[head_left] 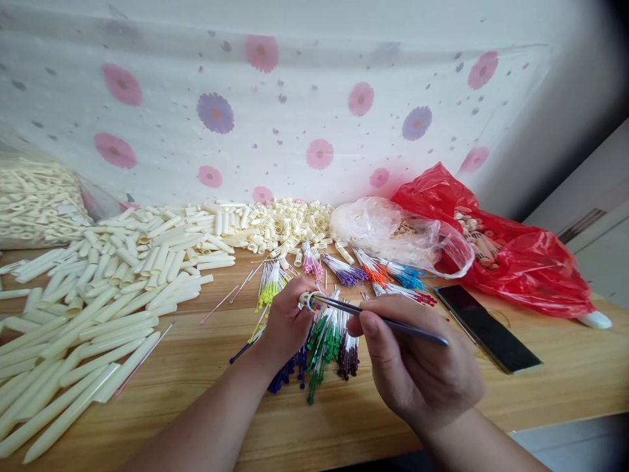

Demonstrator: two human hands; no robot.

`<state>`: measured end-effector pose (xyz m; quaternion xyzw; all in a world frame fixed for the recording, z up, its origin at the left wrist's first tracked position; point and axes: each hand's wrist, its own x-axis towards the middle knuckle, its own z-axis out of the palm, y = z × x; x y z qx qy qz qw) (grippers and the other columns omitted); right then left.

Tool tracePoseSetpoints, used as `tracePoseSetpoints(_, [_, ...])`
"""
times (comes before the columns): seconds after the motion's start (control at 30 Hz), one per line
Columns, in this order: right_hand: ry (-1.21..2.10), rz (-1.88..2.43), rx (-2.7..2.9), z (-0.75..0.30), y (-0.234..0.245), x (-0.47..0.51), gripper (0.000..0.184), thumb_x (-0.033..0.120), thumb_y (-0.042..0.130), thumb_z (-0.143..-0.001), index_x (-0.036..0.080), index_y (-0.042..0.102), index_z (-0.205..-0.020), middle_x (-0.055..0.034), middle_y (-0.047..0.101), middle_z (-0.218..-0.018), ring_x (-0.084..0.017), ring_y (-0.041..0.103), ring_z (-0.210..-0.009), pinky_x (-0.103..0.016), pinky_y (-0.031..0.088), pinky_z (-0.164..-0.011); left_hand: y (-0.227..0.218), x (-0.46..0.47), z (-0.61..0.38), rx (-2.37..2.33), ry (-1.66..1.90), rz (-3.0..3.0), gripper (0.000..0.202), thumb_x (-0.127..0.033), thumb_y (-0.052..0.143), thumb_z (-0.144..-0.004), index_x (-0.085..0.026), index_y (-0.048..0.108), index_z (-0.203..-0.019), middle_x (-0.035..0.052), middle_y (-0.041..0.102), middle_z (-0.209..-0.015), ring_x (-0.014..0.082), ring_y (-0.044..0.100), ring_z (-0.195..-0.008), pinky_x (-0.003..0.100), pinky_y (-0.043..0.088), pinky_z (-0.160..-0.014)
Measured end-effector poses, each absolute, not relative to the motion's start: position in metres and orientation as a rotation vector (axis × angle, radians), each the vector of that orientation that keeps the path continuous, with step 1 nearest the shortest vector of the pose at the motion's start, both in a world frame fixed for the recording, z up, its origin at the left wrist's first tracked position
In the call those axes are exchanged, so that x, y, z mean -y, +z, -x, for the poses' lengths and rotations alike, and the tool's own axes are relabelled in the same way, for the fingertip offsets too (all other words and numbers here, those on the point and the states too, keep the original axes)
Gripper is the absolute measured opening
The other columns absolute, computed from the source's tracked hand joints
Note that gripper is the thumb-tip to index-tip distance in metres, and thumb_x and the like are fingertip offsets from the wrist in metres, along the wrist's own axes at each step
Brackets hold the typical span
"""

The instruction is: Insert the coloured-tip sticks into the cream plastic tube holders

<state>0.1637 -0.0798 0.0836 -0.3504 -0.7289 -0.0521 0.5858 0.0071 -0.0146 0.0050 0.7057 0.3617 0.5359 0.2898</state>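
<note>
My left hand (289, 320) pinches a short cream plastic cylinder (307, 299) with its open end turned to the right. Small coloured bits show inside that end. Dark metal tweezers (398, 325) are gripped in my right hand (426, 367), their tips at the cylinder's opening. Whether the tips hold anything is too small to tell. Under and around both hands lie bundles of thin white sticks with coloured ends, like pen refills: green ones (324, 337), dark purple ones (348, 354), yellow ones (270, 283) and blue ones (289, 373), the last partly hidden by my left hand.
Cream pen barrels (113, 328) are heaped at left, beside a clear bag of small parts (39, 203). Slotted cream cylinders (289, 223) are piled at the back. A clear plastic bag (373, 223), a red bag (531, 255) and a black phone (489, 328) lie at right on the wooden table (565, 367).
</note>
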Motion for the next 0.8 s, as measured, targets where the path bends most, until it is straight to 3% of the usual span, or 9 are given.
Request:
tracePoseSetpoints(0.33, [-0.046,0.785,1.664,-0.16,0.082,0.083,0.014,0.011,0.058,-0.083,0.019,0.059,-0.094,0.001,0.069,-0.069,-0.011,0.064,-0.055,-0.022,0.052,-0.052,0.008,0.016,-0.007,-1.01,1.389,-1.772,0.016,-0.03,0.054,-0.087,-0.018,0.06,-0.078,0.0023,0.06,-0.079,0.0163,0.056,-0.074,0.028,0.045,-0.072])
tracePoseSetpoints(0.53, [0.037,0.693,1.574,-0.201,0.08,0.069,0.023,0.012,0.061,-0.082,0.023,0.063,-0.102,-0.0024,0.07,-0.084,-0.015,0.067,-0.067,-0.029,0.056,-0.059,0.009,0.015,-0.007,-0.979,1.312,-1.564,0.019,-0.035,0.06,-0.084,-0.017,0.065,-0.079,0.0006,0.061,-0.074,0.0145,0.055,-0.069,0.026,0.043,-0.067])
tracePoseSetpoints(0.63, [-0.03,0.805,1.775,-0.233,0.059,0.066,0.025,0.01,0.062,-0.08,0.022,0.064,-0.102,-0.0035,0.068,-0.086,-0.016,0.067,-0.072,-0.029,0.056,-0.064,0.009,0.013,-0.008,-0.967,1.347,-1.466,0.019,-0.034,0.062,-0.083,-0.017,0.064,-0.074,-0.0011,0.06,-0.068,0.0122,0.053,-0.065,0.024,0.043,-0.064])
tracePoseSetpoints(0.8, [-0.169,1.118,2.27,-0.244,0.0,0.073,0.029,0.005,0.048,-0.084,0.019,0.064,-0.105,-0.0078,0.066,-0.09,-0.018,0.062,-0.079,-0.029,0.054,-0.066,0.011,0.013,-0.014,-0.889,1.341,-1.28,0.018,-0.033,0.066,-0.08,-0.017,0.06,-0.074,-0.0006,0.064,-0.071,0.0122,0.057,-0.064,0.025,0.048,-0.062])
